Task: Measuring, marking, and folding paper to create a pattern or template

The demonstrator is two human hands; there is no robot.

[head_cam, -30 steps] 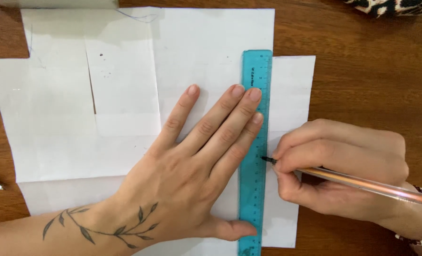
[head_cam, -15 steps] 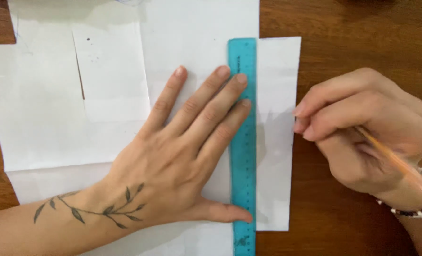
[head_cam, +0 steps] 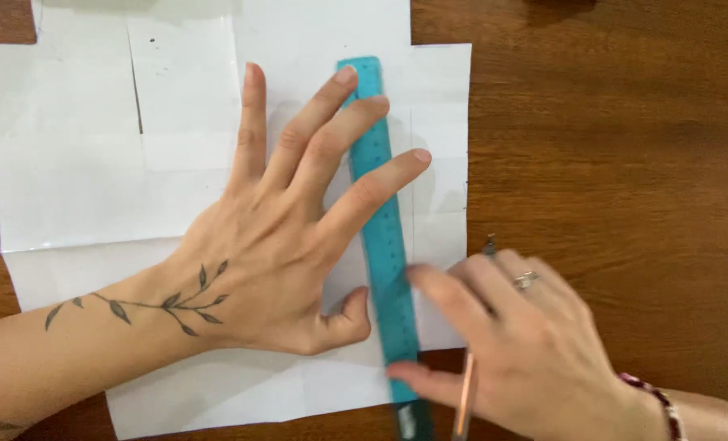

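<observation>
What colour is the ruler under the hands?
The ruler is turquoise blue, seen in the head view, lying on white paper.

The ruler (head_cam: 380,237) lies on paper sheets (head_cam: 78,180) atop the table (head_cam: 609,163).

A home desk: wooden tabletop (head_cam: 609,163), paper sheets (head_cam: 70,180), teal ruler (head_cam: 384,245)

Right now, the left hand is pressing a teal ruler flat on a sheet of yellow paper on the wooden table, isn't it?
Not quite: the paper is white, not yellow, as the head view shows. The rest holds: the left hand has its fingers spread over the teal ruler, which lies on the paper on the wooden table.
</observation>
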